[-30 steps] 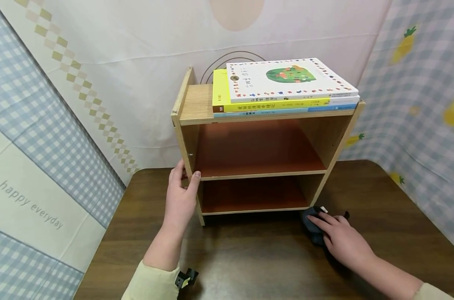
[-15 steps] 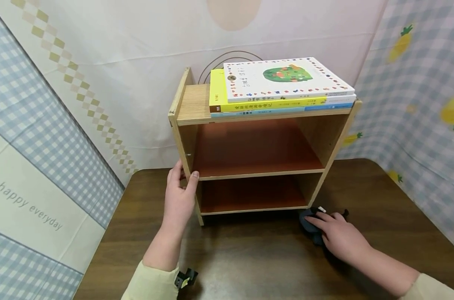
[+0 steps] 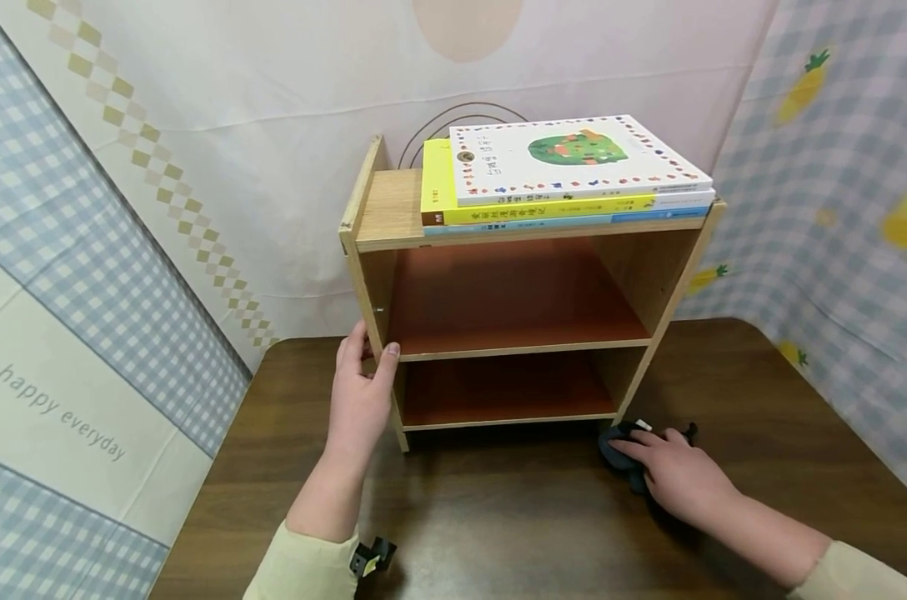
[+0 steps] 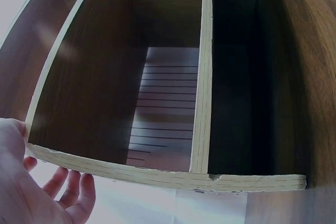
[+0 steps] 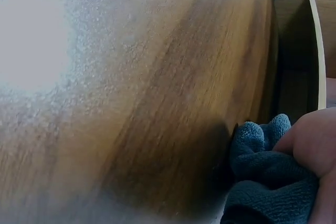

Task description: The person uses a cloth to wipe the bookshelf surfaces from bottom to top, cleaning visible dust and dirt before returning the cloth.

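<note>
A small wooden shelf unit [image 3: 498, 352] with reddish-brown boards stands upright on the brown table. My left hand [image 3: 359, 392] grips its left side panel [image 4: 157, 176], thumb on the front edge and fingers round the outer face. At the unit's front right foot, my right hand [image 3: 682, 471] holds a bunched dark blue cloth [image 3: 622, 457] against the tabletop. In the right wrist view, the textured cloth [image 5: 273, 177] lies in folds under the thumb side of that hand, close to the unit's lower end.
Several books [image 3: 573, 162] lie stacked flat on the unit's top board, a white one uppermost. The brown table [image 3: 498, 517] has a rounded far right corner. Patterned fabric [image 3: 836, 208] hangs behind and at both sides. A black wrist device [image 3: 371, 557] sits at the left cuff.
My right hand has shifted slightly left with the cloth at the unit's foot. My left hand keeps its grip on the side panel, and the unit and books stay in place.
</note>
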Motion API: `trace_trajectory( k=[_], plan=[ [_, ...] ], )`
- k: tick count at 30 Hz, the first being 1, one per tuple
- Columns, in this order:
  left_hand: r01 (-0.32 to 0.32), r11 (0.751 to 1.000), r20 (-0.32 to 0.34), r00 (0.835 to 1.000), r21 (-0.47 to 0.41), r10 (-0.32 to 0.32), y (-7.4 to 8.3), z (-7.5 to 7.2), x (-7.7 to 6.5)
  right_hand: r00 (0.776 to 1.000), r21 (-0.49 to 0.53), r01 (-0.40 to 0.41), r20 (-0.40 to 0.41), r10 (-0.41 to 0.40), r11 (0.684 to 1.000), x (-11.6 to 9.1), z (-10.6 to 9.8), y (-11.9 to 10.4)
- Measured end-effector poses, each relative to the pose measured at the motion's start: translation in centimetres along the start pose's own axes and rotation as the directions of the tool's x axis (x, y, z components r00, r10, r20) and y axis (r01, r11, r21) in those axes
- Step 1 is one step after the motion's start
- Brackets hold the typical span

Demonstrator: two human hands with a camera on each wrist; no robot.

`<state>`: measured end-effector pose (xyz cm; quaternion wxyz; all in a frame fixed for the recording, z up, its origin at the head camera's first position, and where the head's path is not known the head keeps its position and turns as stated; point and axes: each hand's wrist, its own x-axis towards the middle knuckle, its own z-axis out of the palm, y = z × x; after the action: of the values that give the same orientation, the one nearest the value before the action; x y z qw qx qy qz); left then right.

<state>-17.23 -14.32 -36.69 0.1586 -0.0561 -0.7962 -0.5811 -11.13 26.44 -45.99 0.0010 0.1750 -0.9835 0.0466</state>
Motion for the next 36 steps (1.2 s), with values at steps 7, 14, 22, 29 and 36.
trace_trajectory(
  k=[7,14,22,29,36],
  plan=[
    [0.0,1.0,0.0,1.0,-0.001,0.0,0.1,0.1,0.0,1.0,0.001,0.018,0.018,-0.018,1.0,0.2,-0.3,0.3],
    [0.005,1.0,0.004,1.0,-0.011,-0.005,0.2,0.1,-0.1,0.999,0.016,0.022,0.032,-0.023,1.0,0.1,-0.4,0.4],
    [-0.001,1.0,-0.006,1.0,-0.002,0.001,0.1,0.1,0.0,1.0,0.04,0.027,-0.002,-0.027,0.999,-0.3,-0.2,0.7],
    [0.005,1.0,-0.003,1.0,-0.008,-0.005,0.1,0.2,0.0,1.0,0.056,0.014,-0.024,-0.012,0.998,-1.1,-0.1,0.8],
    [0.007,1.0,-0.003,1.0,-0.01,-0.007,0.0,0.2,0.0,0.998,0.061,0.004,-0.06,0.0,0.998,-1.9,0.0,1.0]
  ],
)
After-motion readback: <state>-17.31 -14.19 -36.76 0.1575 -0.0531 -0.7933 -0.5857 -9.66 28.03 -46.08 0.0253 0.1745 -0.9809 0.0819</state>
